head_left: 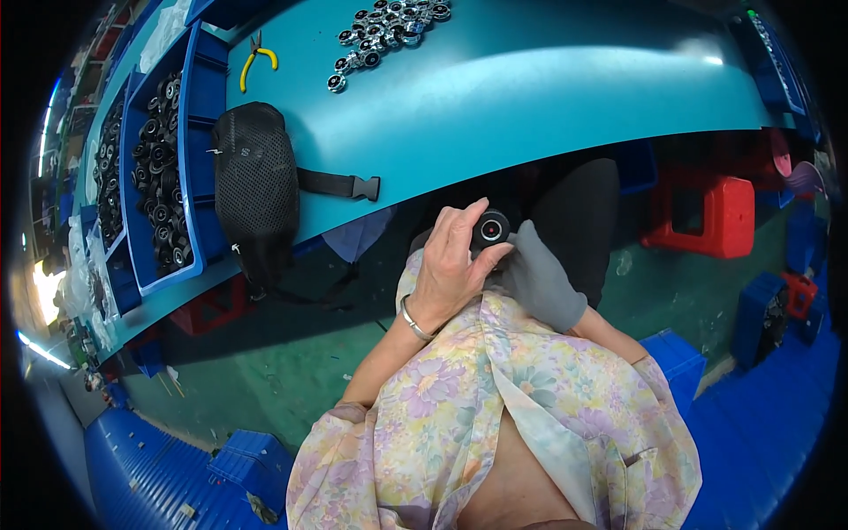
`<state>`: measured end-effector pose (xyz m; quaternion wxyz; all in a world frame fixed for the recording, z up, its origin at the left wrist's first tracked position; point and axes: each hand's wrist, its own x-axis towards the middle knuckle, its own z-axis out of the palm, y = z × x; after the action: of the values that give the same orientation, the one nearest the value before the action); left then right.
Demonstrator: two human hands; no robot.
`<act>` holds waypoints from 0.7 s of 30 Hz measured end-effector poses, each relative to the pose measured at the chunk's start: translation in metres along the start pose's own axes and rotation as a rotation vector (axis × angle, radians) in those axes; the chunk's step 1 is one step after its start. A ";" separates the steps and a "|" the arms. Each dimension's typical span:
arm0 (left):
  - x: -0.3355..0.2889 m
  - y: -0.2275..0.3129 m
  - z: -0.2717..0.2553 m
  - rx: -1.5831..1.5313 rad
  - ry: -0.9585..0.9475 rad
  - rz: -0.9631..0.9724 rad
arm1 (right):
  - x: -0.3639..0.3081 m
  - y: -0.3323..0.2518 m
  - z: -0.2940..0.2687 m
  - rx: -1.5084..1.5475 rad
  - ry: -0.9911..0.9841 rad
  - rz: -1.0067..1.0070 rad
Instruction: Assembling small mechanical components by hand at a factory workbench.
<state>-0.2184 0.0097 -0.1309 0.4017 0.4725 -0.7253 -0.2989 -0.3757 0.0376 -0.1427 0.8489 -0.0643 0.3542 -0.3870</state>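
A round black wheel-like part with a pale ring and a small red centre is held above my lap, just off the table's front edge. Bare, with a bracelet at the wrist, my left hand pinches this part between thumb and fingers. Close against its right side is my right hand in a grey glove, curled inward. Most of the gloved fingers are turned away, so what they grip is hidden.
On the teal table lie shiny round parts, yellow-handled pliers and a black pouch with a buckled strap. A blue bin at left holds many black wheels. Red stools stand right, below the tabletop.
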 end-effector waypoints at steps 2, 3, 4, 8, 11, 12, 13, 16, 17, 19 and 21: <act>-0.002 -0.002 -0.003 0.014 -0.010 -0.002 | -0.001 0.001 -0.013 -0.162 -0.003 -0.044; -0.003 -0.003 -0.005 0.010 -0.035 -0.008 | -0.003 -0.002 -0.010 -0.380 0.061 -0.242; -0.004 -0.004 -0.007 0.006 -0.060 -0.013 | -0.006 -0.005 -0.006 -0.598 0.124 -0.442; -0.007 0.000 -0.012 -0.009 -0.077 0.000 | -0.013 -0.014 0.004 -0.774 0.095 -0.624; -0.006 0.000 -0.012 -0.001 -0.049 0.104 | -0.016 -0.018 0.009 -0.625 0.045 -0.378; -0.005 0.000 -0.011 0.011 -0.040 0.153 | -0.016 -0.019 0.011 -0.625 0.046 -0.378; -0.004 0.000 -0.010 0.023 -0.032 0.204 | -0.015 -0.021 0.014 -0.666 0.065 -0.354; -0.006 0.000 -0.008 0.066 -0.085 0.216 | -0.013 -0.029 0.025 -0.766 0.105 -0.284; -0.006 0.000 -0.007 0.064 -0.085 0.218 | -0.012 -0.032 0.028 -0.823 0.122 -0.238; -0.006 0.000 -0.008 0.092 -0.088 0.217 | -0.010 -0.032 0.033 -0.838 0.128 -0.261; -0.007 0.000 -0.011 0.106 -0.074 0.205 | -0.006 -0.032 0.038 -0.860 0.104 -0.281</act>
<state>-0.2078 0.0159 -0.1274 0.3776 0.4049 -0.7990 -0.2347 -0.3736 0.0138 -0.0992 0.6655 -0.4388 0.5127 -0.3188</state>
